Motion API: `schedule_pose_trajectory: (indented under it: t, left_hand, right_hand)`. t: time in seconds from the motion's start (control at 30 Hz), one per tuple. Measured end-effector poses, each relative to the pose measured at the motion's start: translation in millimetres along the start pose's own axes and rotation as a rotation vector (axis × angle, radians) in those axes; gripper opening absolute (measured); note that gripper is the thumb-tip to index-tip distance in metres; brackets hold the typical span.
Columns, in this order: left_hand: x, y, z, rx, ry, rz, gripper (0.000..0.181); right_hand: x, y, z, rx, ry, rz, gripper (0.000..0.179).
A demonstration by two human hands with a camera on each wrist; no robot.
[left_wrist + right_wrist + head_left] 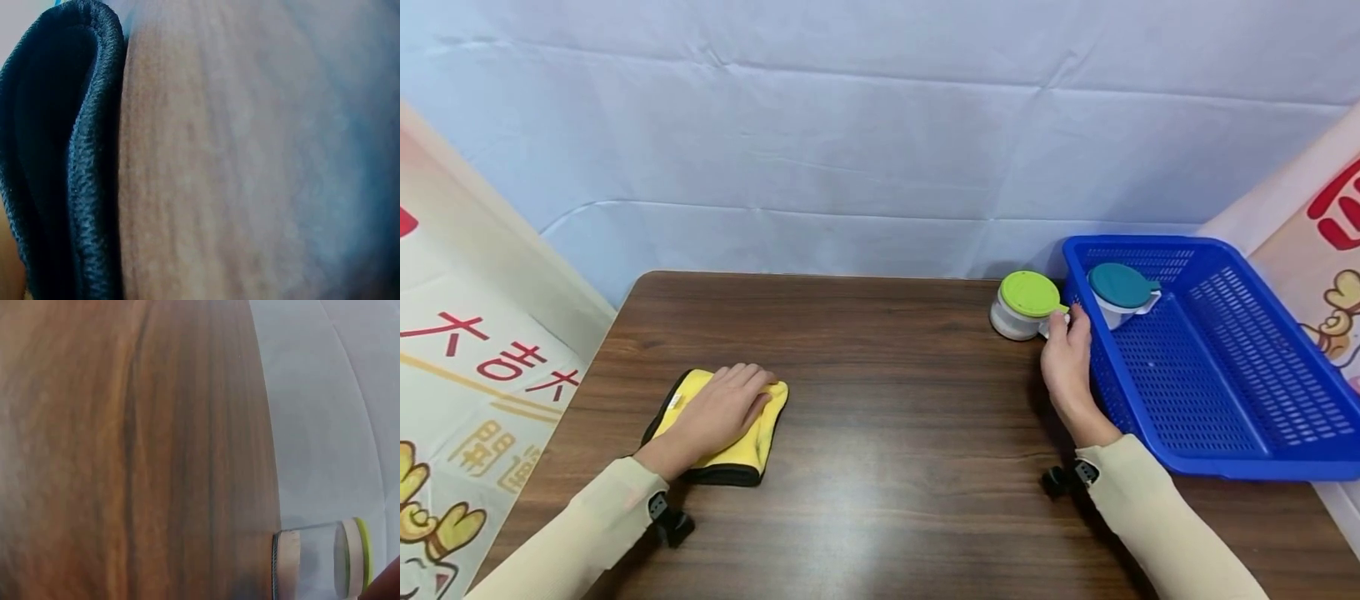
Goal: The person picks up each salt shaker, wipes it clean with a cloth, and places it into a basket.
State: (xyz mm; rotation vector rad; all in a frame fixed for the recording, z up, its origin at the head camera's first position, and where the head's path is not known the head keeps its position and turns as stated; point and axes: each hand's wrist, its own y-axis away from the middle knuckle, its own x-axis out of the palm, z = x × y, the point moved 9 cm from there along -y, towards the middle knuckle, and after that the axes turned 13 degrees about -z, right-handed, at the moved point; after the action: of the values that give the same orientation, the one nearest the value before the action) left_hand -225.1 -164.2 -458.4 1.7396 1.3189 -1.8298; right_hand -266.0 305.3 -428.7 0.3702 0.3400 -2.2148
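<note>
My left hand (722, 412) rests on a folded yellow cloth (769, 437) with black edging, at the left of the table. In the left wrist view, the cloth's dark folded edge (90, 187) stands along the wood. At the back right, my right hand (1066, 371) pinches the handle of a clear seasoning jar (1028, 296) with a lime-green lid. This jar (319, 559) shows at the lower right of the right wrist view, close to the table's back edge. The hand partly hides its handle.
A blue plastic basket (1213, 467) with perforated walls stands right of my right hand. Inside, at its back left, is a similar jar with a teal lid (1122, 286). A pale cloth backdrop (865, 150) hangs behind the wooden table (880, 375).
</note>
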Motion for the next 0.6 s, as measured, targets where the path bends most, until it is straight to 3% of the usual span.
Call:
schedule_pose_trajectory:
  t: [0.37,0.6]
  left_hand:
    - [0.5,-0.6,0.2,0.003,0.002,-0.003,0.022]
    - [1.2,-0.7,0.9,-0.001,0.002,-0.002,0.023]
  right_hand:
    - [0,-10.7,-20,0.147,-0.103,-0.065,0.056]
    - [3,-13.0,-26,0.189,-0.162,-0.093,0.036]
